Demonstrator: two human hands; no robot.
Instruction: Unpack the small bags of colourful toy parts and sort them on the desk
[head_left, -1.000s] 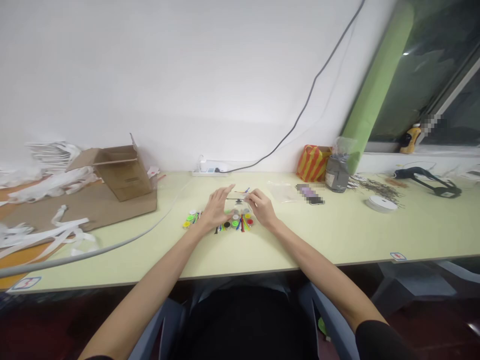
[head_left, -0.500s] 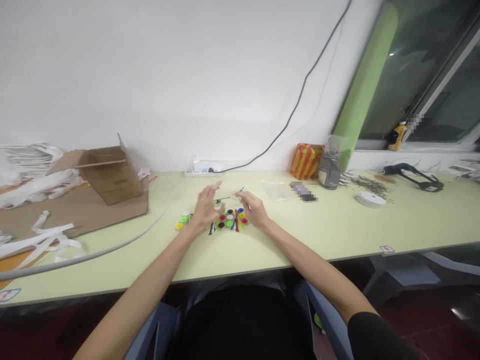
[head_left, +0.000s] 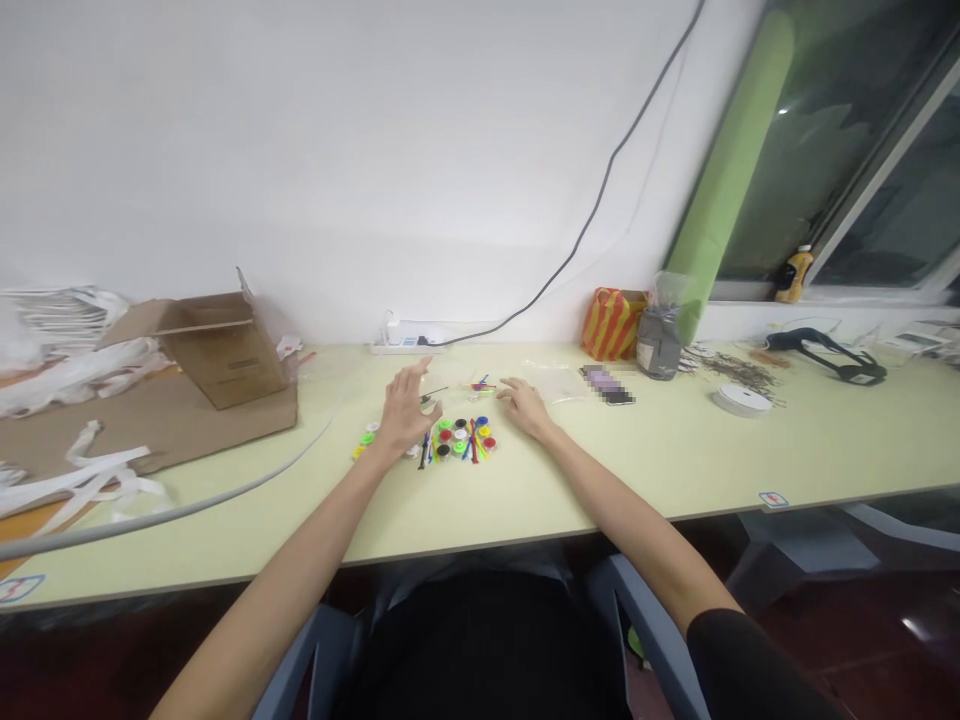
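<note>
My left hand (head_left: 403, 408) hovers over the left part of a group of small parts, fingers stretched and thumb apart, with no held thing visible. Close to its thumb is a thin dark stick (head_left: 435, 394). Right of that, a small bunch of red, blue and yellow sticks (head_left: 482, 386) lies beside the fingertips of my right hand (head_left: 527, 408), whose fingers are loosely bent and apart. Between the hands and nearer to me are several coloured round discs (head_left: 460, 436) with coloured sticks (head_left: 474, 440) among them. More discs (head_left: 366, 440) are partly hidden by my left wrist.
A clear plastic bag (head_left: 555, 384) and a phone (head_left: 607, 384) lie to the right, before a striped bag (head_left: 613, 324). Farther right is a white ribbon roll (head_left: 742, 400). An open cardboard box (head_left: 225, 350) and a grey cable (head_left: 247, 488) are on the left.
My right hand has moved right, away from the bunch of coloured sticks, which shows more fully now. My left hand has shifted slightly left.
</note>
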